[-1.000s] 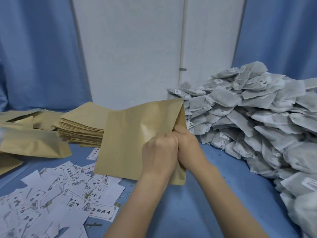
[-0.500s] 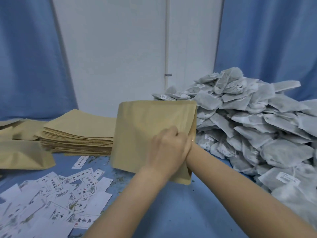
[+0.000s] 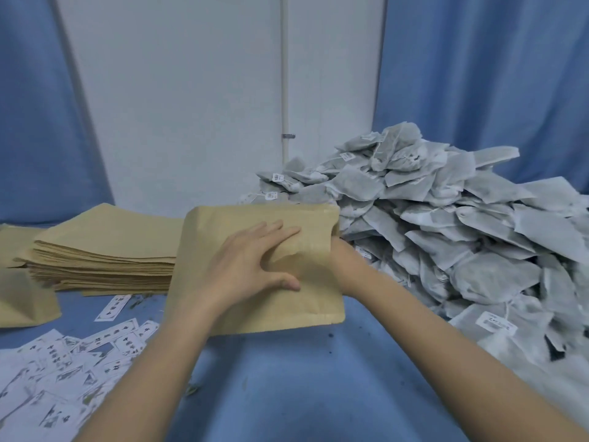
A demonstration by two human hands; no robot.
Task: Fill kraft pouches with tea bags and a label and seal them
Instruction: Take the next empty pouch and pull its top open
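Head cam view, so everything's looking down over both forearms onto a blue table (image 3: 287,378). Closest in, at about 8 o'clock, there's a messy scatter of white printed labels (image 3: 63,362) spread flat on the cloth.

Moving up to the middle: the kraft pouch (image 3: 255,314) is dead center, held up on a tilt with its lower edge near the table. The left hand (image 3: 245,272) is laid flat across the front face of it, fingers (image 3: 274,231) straight and spread, pointing toward 1 o'clock, thumb stretched out along the lower part of the panel. So the pouch sits right under the palm and fingers, with paper showing past the fingertips up to the top edge. The right forearm comes in from 4 o'clock and goes in at the pouch's right edge. The right hand itself is hidden by the paper, so I can't tell what those fingers are doing.

At 9 o'clock, just left of the pouch, there's a neat stack of flat kraft pouches (image 3: 105,250), and another pouch (image 3: 25,301) at the far left edge.

From 1 to 4 o'clock is a big heap of grey tea bags (image 3: 446,234) with little white tags, touching the pouch's right side. Behind it all: a white wall panel (image 3: 191,106) between blue curtains (image 3: 478,74).
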